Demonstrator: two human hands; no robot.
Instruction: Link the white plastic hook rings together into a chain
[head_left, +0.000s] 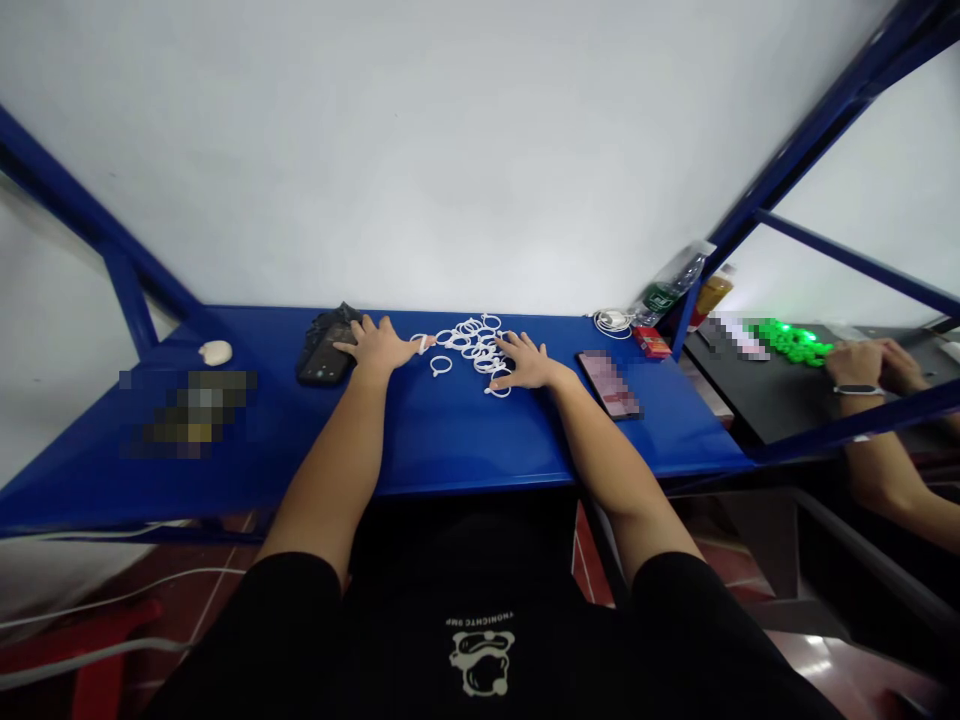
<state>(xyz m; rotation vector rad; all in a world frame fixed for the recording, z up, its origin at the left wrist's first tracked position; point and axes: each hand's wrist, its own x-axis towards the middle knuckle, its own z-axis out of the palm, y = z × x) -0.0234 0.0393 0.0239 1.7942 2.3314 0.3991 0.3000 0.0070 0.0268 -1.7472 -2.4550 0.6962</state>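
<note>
Several thin white rings (470, 345), each with a small knob, lie in a loose pile on the blue tabletop (465, 440). One white ring (442, 367) rests a little apart at the pile's near left. My left hand (375, 347) is spread left of the pile, its thumb at a ring on that side. Its other fingers reach the edge of a dark phone (326, 357) and a crumpled black plastic bag (337, 318). With fingers apart, my right hand (526, 362) lies at the pile's right side, fingertips touching or over rings.
A pinkish phone (609, 383), red box (652, 342), coiled white cable (613, 322) and bottle (673, 283) are at right. A white case (216, 352) sits left. Blue frame posts flank the table. Beyond, a co-worker's hands (859, 365) are near glowing green pieces (791, 342).
</note>
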